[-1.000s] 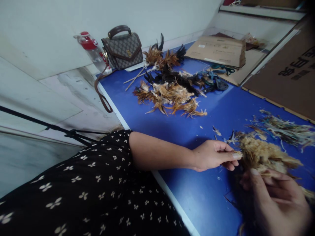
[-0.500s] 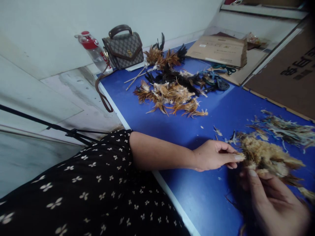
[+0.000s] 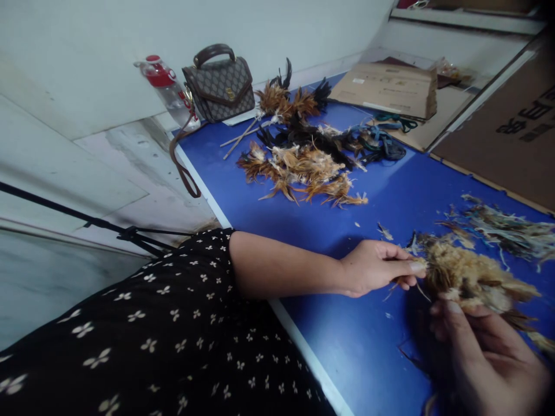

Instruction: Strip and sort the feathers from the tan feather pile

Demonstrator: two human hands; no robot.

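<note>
In the head view my left hand (image 3: 381, 267) is closed in a pinch at the left end of a fluffy tan feather bunch (image 3: 463, 263). A few thin feather ends stick out below its fingers. My right hand (image 3: 494, 352), partly blurred, pinches the near edge of the same bunch between thumb and fingers. Its outer part runs toward the lower right corner. Just beyond the bunch lies a pile of grey-white feather scraps (image 3: 507, 228). Small loose feathers are scattered on the blue tabletop (image 3: 359, 231) around both hands.
Farther back lie ginger feather bunches (image 3: 307, 167), black feathers (image 3: 299, 133) and feathered sticks (image 3: 240, 137). A handbag (image 3: 223, 86) and a red-capped bottle (image 3: 167, 89) stand at the far left corner. Flattened cardboard (image 3: 385, 89) and a brown carton (image 3: 503, 127) line the right side.
My left hand has shifted slightly up and left, with thin feather ends now showing under its fingers. The right hand has moved a little right, still pinching the bunch.
</note>
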